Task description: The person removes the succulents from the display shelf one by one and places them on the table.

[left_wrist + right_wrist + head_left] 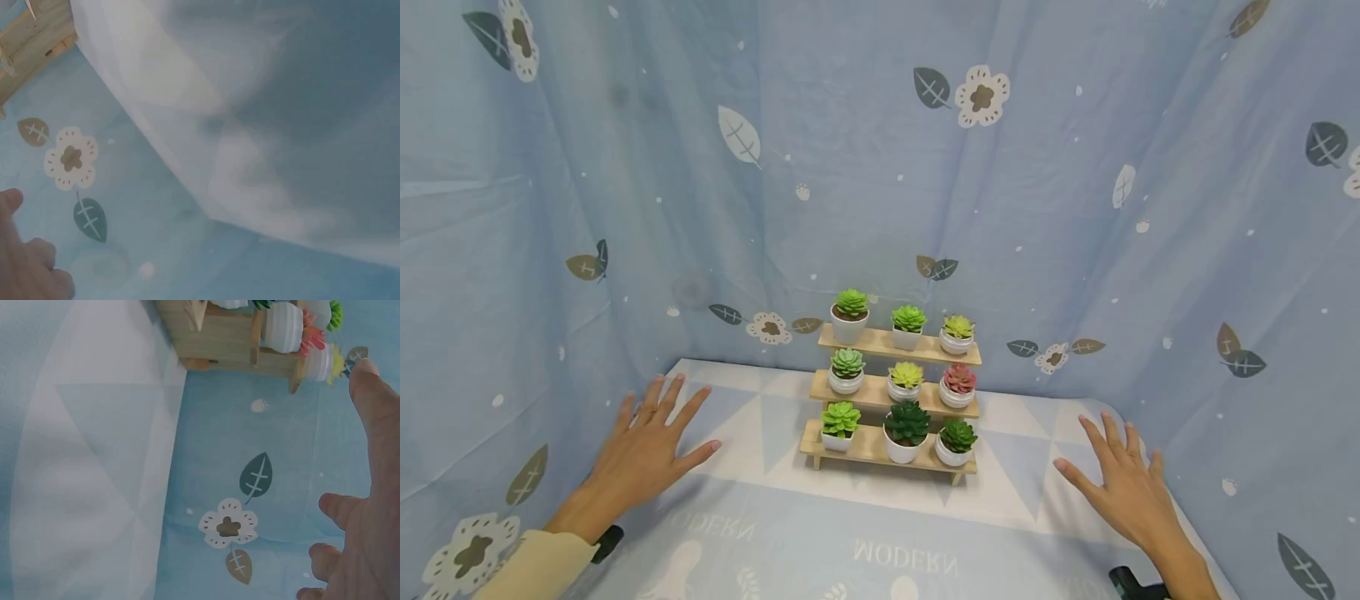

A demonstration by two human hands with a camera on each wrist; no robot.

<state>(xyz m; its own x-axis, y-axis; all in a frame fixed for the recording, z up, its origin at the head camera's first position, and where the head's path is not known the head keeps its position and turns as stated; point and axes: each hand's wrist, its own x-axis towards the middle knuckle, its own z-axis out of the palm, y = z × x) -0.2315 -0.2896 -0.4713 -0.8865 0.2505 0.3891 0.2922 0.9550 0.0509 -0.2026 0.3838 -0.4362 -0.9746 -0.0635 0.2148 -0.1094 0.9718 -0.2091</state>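
Tbl [767, 492]: L hand [643, 450], R hand [1126, 482] splayed

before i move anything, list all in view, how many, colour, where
Wooden stand: 1, pale brown, head view centre
Top succulents: 3, green and yellow-green, top tier
Middle succulents: 3, pale green, yellow, red, middle tier
Bottom succulents: 3, light and dark green, bottom tier
Pots: 9, white, three per tier
Tablecloth: 1, white and blue, under stand
Curtain: count unclear, patterned blue, back and sides
Wrist devices: 2, black, both wrists
Sleeve: 1 clear, cream, left arm
Left hand: 1, bare, left of stand
Right hand: 1, bare, right of stand
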